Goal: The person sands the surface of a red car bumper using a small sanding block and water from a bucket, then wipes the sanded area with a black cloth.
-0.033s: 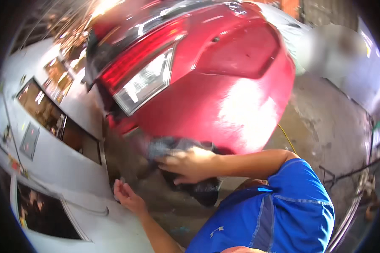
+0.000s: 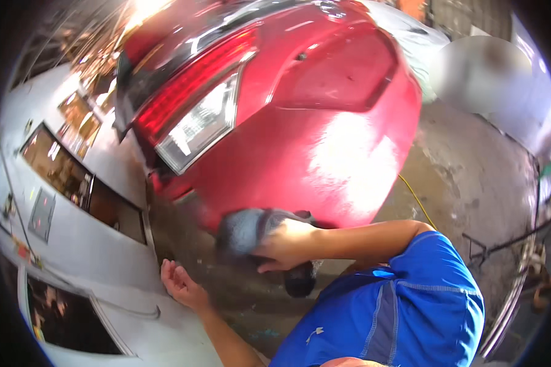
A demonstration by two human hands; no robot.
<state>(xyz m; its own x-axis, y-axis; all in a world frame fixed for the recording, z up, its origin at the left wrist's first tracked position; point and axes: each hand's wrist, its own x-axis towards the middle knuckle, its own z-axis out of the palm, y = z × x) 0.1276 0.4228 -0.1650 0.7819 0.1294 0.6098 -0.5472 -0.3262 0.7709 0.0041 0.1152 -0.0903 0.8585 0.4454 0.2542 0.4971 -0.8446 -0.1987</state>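
Observation:
A dark grey cloth (image 2: 242, 231) is bunched under my right hand (image 2: 289, 243), at the lower edge of a red car's bumper (image 2: 257, 177). My fingers are wrapped over the cloth, and a dark fold of it hangs below my palm. Motion blurs the cloth's left end. Above it on the car sits a tail light (image 2: 205, 116), red at the top and clear lower down. My left hand (image 2: 182, 285) is held low beside the pale wall, away from the car. Its fingers are loosely bent and apart from the thumb, with nothing visible in them.
A white wall (image 2: 104, 257) with dark windows runs along the left. Behind the car, a yellow cord (image 2: 417, 199) lies on the concrete floor (image 2: 450, 165). At the right stands a thin dark metal stand (image 2: 502, 248). A pale sheet (image 2: 410, 37) covers something at the back.
My right hand has moved slightly right and down with the cloth, which bulges out more to the left of my fingers. The left hand has barely shifted.

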